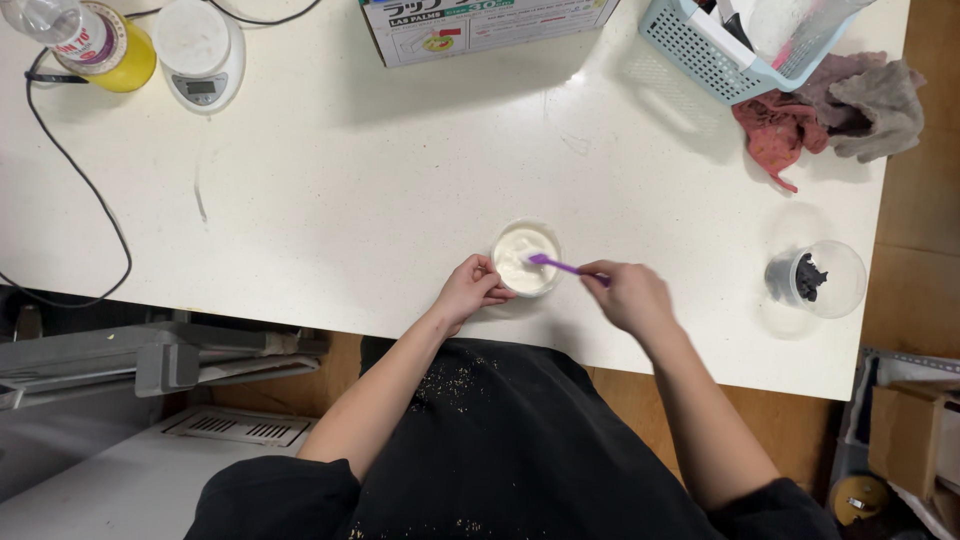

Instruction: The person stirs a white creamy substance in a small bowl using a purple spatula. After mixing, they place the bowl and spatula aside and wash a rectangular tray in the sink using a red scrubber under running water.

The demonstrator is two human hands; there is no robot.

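On table (pixel 350 200): two cups (pixel 527 258), one spatula (pixel 556 265).

Kitchen scale (pixel 201 52) + yellow bottle (pixel 105 45) at far left of white table (pixel 350 200). Cardboard box (pixel 480 25) far centre. Blue basket (pixel 740 45), rags (pixel 830 110) beside. Clear cup (pixel 815 280) w/ dark lump, right edge.

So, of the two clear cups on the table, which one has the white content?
The cup at the table's near edge, held by the left hand; the right hand dips a purple spatula in it. The other cup, to the right, holds something dark.
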